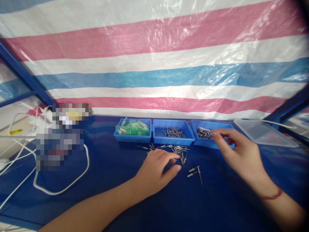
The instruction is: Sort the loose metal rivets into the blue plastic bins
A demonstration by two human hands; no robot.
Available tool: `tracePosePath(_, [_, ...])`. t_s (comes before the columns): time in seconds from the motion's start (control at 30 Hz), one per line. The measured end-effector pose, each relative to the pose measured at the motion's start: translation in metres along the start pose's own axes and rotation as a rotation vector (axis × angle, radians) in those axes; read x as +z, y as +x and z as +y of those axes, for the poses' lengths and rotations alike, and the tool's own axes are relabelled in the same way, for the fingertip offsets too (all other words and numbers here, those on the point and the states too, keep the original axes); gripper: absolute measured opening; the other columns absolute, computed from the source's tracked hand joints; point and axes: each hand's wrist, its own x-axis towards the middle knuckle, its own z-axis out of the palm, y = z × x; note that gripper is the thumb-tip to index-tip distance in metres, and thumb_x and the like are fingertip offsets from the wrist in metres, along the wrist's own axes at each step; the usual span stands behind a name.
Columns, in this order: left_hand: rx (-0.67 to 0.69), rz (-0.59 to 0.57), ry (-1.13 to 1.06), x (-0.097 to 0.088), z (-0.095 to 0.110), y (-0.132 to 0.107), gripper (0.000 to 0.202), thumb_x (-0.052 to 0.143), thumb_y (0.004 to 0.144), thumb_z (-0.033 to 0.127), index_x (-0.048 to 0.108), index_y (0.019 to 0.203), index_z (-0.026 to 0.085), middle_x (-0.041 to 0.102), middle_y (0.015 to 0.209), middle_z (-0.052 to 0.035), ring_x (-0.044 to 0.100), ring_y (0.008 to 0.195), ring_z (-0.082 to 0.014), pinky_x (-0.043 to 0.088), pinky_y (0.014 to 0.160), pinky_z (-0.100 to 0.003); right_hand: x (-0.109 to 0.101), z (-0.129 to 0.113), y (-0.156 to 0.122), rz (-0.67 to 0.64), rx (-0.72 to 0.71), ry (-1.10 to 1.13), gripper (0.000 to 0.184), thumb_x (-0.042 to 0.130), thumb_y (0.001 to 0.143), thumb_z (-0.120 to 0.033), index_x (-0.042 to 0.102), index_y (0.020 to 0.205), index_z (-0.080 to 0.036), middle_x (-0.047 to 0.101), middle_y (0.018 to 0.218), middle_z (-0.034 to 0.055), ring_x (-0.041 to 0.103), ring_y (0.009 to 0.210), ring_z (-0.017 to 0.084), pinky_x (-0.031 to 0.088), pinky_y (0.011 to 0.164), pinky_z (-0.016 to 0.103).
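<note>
My left hand [155, 172] hovers at the near side of a loose pile of pop rivets [180, 150], its thumb and fingers apart. Some of the pile is hidden behind that hand. Over the front of the right blue bin [205, 141], my right hand [241, 156] has its thumb and index fingertips pinched together; what lies between them is too small to make out. Rivets [204, 132] fill part of that bin. More rivets [175, 132] lie in the middle blue bin [156, 140]. A few separate rivets [199, 174] rest on the dark blue table between my hands.
The left blue bin [132, 139] contains green plastic bags [137, 128]. A clear plastic lid [265, 135] lies right of the bins. White cables [60, 193] loop across the table's left side beside blurred items. Striped plastic sheeting [154, 77] hangs behind, between blue frame posts.
</note>
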Motion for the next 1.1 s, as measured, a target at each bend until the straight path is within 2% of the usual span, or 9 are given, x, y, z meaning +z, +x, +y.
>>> tracePosePath(0.07, [0.009,-0.042,0.061,0.0,0.0,0.0,0.022,0.052,0.092,0.031,0.059,0.11,0.021,0.066,0.105,-0.0024,0.056,0.102,-0.0188,0.04,0.09,-0.034,-0.004,0.019,0.011,0.031,0.018,-0.211,0.022,0.054,0.088,-0.039,0.065,0.087,-0.02,0.066,0.079,0.0093,0.06,0.071,0.024,0.042,0.064,0.036])
tracePosePath(0.13, [0.035,-0.07,0.141,0.0,-0.001,0.0,0.021,0.051,0.092,0.032,0.061,0.107,0.022,0.065,0.109,-0.0027,0.053,0.107,-0.0208,0.038,0.093,-0.037,-0.005,0.031,0.017,0.02,-0.085,-0.353,0.025,0.053,0.088,-0.041,0.065,0.086,-0.018,0.067,0.081,0.0139,0.061,0.076,0.029,0.043,0.069,0.041])
tracePosePath(0.2, [0.072,-0.091,0.218,0.0,-0.003,0.0,0.022,0.05,0.092,0.033,0.062,0.109,0.024,0.063,0.113,-0.0028,0.051,0.11,-0.0225,0.037,0.095,-0.039,-0.004,0.033,0.017,0.024,-0.183,-0.383,0.026,0.052,0.089,-0.04,0.065,0.089,-0.018,0.068,0.086,0.0155,0.061,0.082,0.031,0.044,0.076,0.044])
tracePosePath(0.33, [0.111,-0.131,0.333,0.0,-0.006,-0.002,0.028,0.05,0.092,0.038,0.06,0.115,0.027,0.058,0.124,-0.0034,0.045,0.118,-0.0256,0.035,0.096,-0.042,0.003,0.011,0.004,-0.024,-0.275,-0.24,0.019,0.053,0.089,-0.036,0.063,0.093,-0.021,0.069,0.092,0.0078,0.061,0.085,0.026,0.046,0.079,0.041])
tracePosePath(0.5, [0.11,-0.167,0.377,0.003,-0.009,-0.003,0.025,0.049,0.093,0.037,0.063,0.111,0.028,0.057,0.124,-0.0025,0.048,0.114,-0.024,0.037,0.094,-0.041,0.013,-0.022,-0.016,-0.268,-0.38,-0.04,0.013,0.053,0.091,-0.029,0.063,0.091,-0.021,0.066,0.092,0.0046,0.06,0.09,0.021,0.046,0.084,0.037])
tracePosePath(0.67, [0.1,-0.179,0.366,0.005,-0.009,-0.002,0.022,0.05,0.092,0.033,0.063,0.109,0.027,0.058,0.121,-0.0026,0.051,0.109,-0.0218,0.039,0.091,-0.038,0.019,-0.031,-0.024,-0.475,-0.406,0.021,0.016,0.049,0.093,-0.025,0.063,0.086,-0.021,0.065,0.09,0.005,0.059,0.086,0.02,0.047,0.078,0.035])
tracePosePath(0.97, [0.105,-0.163,0.375,0.004,-0.008,-0.001,0.021,0.05,0.092,0.028,0.061,0.11,0.026,0.058,0.118,-0.0032,0.051,0.107,-0.0208,0.039,0.09,-0.037,0.022,-0.032,-0.027,-0.567,-0.392,0.049,0.019,0.047,0.094,-0.024,0.064,0.085,-0.02,0.064,0.088,0.006,0.058,0.085,0.02,0.049,0.075,0.035])
tracePosePath(1.1, [0.042,-0.148,0.393,0.005,-0.008,0.0,0.022,0.048,0.093,0.025,0.06,0.112,0.025,0.061,0.11,-0.0034,0.052,0.102,-0.0204,0.039,0.085,-0.036,0.023,-0.035,-0.028,-0.584,-0.422,0.049,0.017,0.048,0.093,-0.023,0.065,0.087,-0.021,0.065,0.085,0.0059,0.059,0.082,0.02,0.05,0.073,0.034])
